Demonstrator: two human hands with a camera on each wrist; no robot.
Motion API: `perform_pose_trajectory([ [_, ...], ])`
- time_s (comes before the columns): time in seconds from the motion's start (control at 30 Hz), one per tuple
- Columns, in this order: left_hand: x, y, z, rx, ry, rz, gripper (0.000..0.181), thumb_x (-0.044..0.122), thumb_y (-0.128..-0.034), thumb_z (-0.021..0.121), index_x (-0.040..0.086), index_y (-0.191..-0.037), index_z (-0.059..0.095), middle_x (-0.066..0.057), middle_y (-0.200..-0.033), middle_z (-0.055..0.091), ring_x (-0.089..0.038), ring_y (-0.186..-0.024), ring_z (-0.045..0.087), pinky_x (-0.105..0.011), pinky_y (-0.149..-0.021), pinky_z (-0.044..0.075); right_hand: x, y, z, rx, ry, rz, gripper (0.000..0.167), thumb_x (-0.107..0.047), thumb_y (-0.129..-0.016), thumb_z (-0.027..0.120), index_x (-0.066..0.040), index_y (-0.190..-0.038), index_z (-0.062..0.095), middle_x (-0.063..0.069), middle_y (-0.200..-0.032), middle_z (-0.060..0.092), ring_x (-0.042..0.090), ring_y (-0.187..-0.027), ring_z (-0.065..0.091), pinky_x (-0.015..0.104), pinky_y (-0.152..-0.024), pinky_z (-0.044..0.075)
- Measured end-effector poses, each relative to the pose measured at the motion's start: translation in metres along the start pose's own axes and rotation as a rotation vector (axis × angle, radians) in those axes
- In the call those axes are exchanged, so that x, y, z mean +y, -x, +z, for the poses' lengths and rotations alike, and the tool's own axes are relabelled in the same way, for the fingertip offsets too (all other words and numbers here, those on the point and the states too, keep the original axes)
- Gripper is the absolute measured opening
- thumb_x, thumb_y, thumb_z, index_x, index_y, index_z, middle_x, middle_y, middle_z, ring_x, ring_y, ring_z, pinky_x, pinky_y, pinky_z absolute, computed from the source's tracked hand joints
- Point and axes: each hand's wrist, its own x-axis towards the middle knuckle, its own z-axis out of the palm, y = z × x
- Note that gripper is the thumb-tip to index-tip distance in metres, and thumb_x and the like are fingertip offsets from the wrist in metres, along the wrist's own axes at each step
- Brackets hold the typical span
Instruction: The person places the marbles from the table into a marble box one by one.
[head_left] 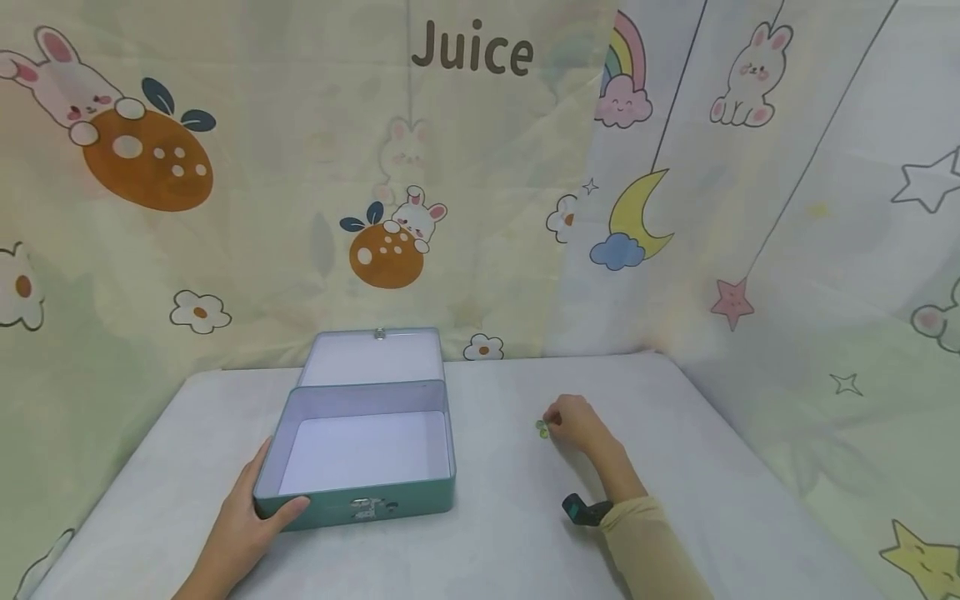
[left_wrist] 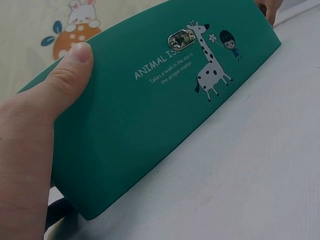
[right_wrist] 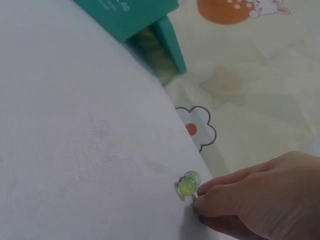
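My left hand [head_left: 242, 518] grips the front left corner of a green tin box [head_left: 405, 498]. Its thumb lies on the printed front wall [left_wrist: 135, 120], and the other fingers run along the left side. The box lies with its lid [head_left: 375, 358] raised at the back, showing a pale inside. To the right, my right hand [head_left: 576, 423] is down at the table with fingers bent together, right beside small clear green glass marbles [right_wrist: 187, 185]. Two marbles show at the fingertips; whether anything is pinched between the fingers is hidden.
A white cloth covers the table [head_left: 510, 533], which ends at a printed curtain [head_left: 495, 208] behind and at the right. The box has a metal clasp [left_wrist: 181, 39] on its front. A dark wrist device [head_left: 585, 510] sits at the right sleeve.
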Motion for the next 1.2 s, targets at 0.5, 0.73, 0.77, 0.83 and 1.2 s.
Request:
perform_pose_trajectory([
  [0.5, -0.006, 0.002, -0.001, -0.025, 0.011, -0.046, 0.1, 0.035, -0.0849, 0.07, 0.013, -0.154, 0.001, -0.032, -0.15, 0.021, -0.055, -0.132, 0.026, -0.072, -0.097, 0.027, 0.002, -0.001, -0.008, 0.051, -0.004, -0.094, 0.015, 0.0, -0.079, 0.069, -0.007, -0.091, 0.073, 0.005, -0.088, 0.07, 0.019, -0.085, 0.064, 0.034, -0.079, 0.054],
  [0.73, -0.009, -0.003, -0.002, -0.047, -0.006, -0.052, 0.1, 0.037, -0.0857, 0.068, 0.014, -0.154, -0.001, -0.033, -0.15, 0.02, -0.056, -0.131, 0.026, -0.072, -0.096, 0.027, -0.008, 0.004, -0.024, 0.097, -0.061, -0.069, 0.013, -0.005, -0.082, 0.067, -0.008, -0.093, 0.074, 0.004, -0.089, 0.07, 0.016, -0.083, 0.062, 0.034, -0.078, 0.054],
  [0.77, -0.009, -0.003, -0.002, -0.046, -0.009, -0.052, 0.1, 0.037, -0.0857, 0.068, 0.014, -0.154, -0.001, -0.034, -0.15, 0.019, -0.056, -0.131, 0.026, -0.072, -0.096, 0.027, -0.011, 0.003, -0.026, 0.099, -0.071, -0.078, 0.013, -0.006, -0.082, 0.067, -0.008, -0.093, 0.074, 0.003, -0.088, 0.07, 0.015, -0.082, 0.062, 0.033, -0.077, 0.054],
  [0.83, -0.011, -0.003, -0.002, -0.044, -0.006, -0.047, 0.1, 0.036, -0.0856, 0.069, 0.013, -0.154, -0.001, -0.034, -0.15, 0.019, -0.056, -0.131, 0.026, -0.072, -0.096, 0.027, -0.02, 0.002, -0.028, 0.102, -0.098, -0.094, 0.014, -0.008, -0.082, 0.067, -0.007, -0.093, 0.074, 0.002, -0.087, 0.07, 0.014, -0.081, 0.061, 0.032, -0.077, 0.053],
  [1.2, -0.009, -0.004, -0.001, -0.038, -0.013, -0.05, 0.101, 0.037, -0.0849, 0.069, 0.011, -0.154, 0.0, -0.035, -0.149, 0.02, -0.057, -0.13, 0.026, -0.072, -0.096, 0.028, -0.094, -0.006, -0.039, 0.026, -0.271, -0.214, 0.009, -0.01, -0.083, 0.068, -0.01, -0.091, 0.072, -0.002, -0.089, 0.068, 0.01, -0.083, 0.063, 0.022, -0.071, 0.053],
])
